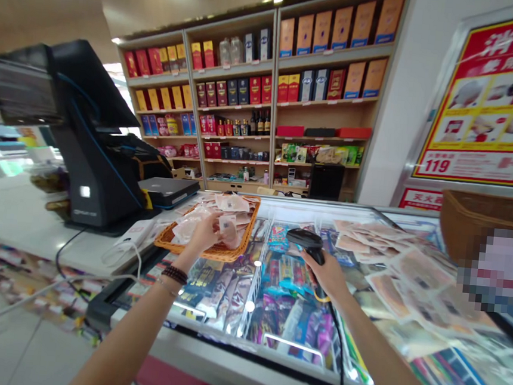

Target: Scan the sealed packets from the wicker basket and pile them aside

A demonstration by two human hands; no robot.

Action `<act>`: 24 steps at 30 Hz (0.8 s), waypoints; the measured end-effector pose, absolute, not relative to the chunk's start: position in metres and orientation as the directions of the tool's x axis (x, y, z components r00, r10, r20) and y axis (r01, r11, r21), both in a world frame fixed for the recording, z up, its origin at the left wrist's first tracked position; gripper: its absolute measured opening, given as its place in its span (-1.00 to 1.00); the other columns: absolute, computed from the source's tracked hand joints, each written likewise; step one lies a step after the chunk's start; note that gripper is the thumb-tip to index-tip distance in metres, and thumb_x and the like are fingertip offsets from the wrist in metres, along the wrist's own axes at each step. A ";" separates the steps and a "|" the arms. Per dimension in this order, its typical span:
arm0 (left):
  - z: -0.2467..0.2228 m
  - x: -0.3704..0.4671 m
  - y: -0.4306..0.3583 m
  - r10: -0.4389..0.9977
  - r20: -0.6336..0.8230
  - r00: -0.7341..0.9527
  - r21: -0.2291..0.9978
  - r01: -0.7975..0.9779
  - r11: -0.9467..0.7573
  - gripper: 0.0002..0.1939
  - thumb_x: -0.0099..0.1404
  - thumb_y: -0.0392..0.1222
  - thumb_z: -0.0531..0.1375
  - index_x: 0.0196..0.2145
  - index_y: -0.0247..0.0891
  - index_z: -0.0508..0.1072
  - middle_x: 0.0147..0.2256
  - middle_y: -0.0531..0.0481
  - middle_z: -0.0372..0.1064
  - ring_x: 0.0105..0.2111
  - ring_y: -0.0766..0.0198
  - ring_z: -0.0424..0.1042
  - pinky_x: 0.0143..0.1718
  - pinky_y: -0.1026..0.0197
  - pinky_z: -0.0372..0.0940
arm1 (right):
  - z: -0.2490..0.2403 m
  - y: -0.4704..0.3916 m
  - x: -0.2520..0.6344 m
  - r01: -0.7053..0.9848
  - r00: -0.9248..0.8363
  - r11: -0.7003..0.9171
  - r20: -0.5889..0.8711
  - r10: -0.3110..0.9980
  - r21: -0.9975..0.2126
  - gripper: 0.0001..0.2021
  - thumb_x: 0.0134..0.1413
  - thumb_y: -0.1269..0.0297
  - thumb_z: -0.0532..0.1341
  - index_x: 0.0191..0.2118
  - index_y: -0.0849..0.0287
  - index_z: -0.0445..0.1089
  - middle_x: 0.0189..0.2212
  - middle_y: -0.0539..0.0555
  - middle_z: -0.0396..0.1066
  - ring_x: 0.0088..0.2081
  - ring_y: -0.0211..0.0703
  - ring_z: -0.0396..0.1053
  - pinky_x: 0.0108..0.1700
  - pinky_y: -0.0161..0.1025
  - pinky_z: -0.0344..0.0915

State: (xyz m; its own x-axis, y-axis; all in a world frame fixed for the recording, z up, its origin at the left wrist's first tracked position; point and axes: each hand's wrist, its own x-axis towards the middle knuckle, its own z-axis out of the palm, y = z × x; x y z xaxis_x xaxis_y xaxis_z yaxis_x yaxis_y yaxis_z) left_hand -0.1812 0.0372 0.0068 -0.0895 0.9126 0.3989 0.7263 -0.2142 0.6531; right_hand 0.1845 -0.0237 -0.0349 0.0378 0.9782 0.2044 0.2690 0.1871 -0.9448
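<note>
My left hand reaches over an orange wicker basket, its fingers closed on the edge of a clear plastic packet with a small printed code. More such packets fill the basket, which rests on the glass top of a chest freezer. My right hand is wrapped round the handle of a black barcode scanner, held above the freezer glass. From the scanner a black cable hangs down past the freezer's front edge. Flat packets lie spread on the glass to the right.
A black checkout terminal and a flat dark device stand on the white counter at left. A brown basket is at right. Shelves of boxed goods line the back wall. A white cable crosses at left.
</note>
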 end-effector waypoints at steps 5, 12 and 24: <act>0.002 -0.186 0.031 0.932 0.314 -0.181 0.757 0.640 -0.131 -0.27 -0.07 -0.40 0.39 0.12 -0.30 0.43 -0.21 -0.15 0.64 -0.21 0.03 0.62 -0.15 0.08 0.48 | -0.035 -0.024 0.184 0.303 0.010 0.210 0.224 0.975 -0.930 -0.57 0.05 -0.23 0.25 -0.52 0.01 0.23 -0.77 -0.06 0.29 -0.74 -0.20 0.23 -0.60 -0.23 0.17; -0.004 -0.166 0.024 0.957 0.243 -0.160 0.570 0.821 -0.007 -0.62 0.14 -0.28 0.34 -0.05 -0.26 0.51 -0.21 -0.17 0.64 -0.12 -0.04 0.62 -0.08 0.09 0.43 | -0.049 -0.015 0.186 0.261 0.059 0.228 0.251 0.966 -0.938 -0.54 0.00 -0.27 0.28 -0.52 0.02 0.24 -0.79 -0.08 0.26 -0.77 -0.21 0.19 -0.64 -0.24 0.12; 0.032 -0.102 0.032 0.833 0.518 -0.194 0.626 0.749 -0.215 -0.70 0.37 -0.22 0.19 0.02 -0.29 0.53 -0.09 -0.22 0.63 -0.05 0.00 0.60 -0.04 0.11 0.42 | -0.042 -0.018 0.192 0.166 0.116 0.183 0.204 0.972 -0.969 -0.59 -0.05 -0.22 0.30 -0.48 0.03 0.29 -0.75 -0.08 0.27 -0.74 -0.19 0.23 -0.67 -0.25 0.13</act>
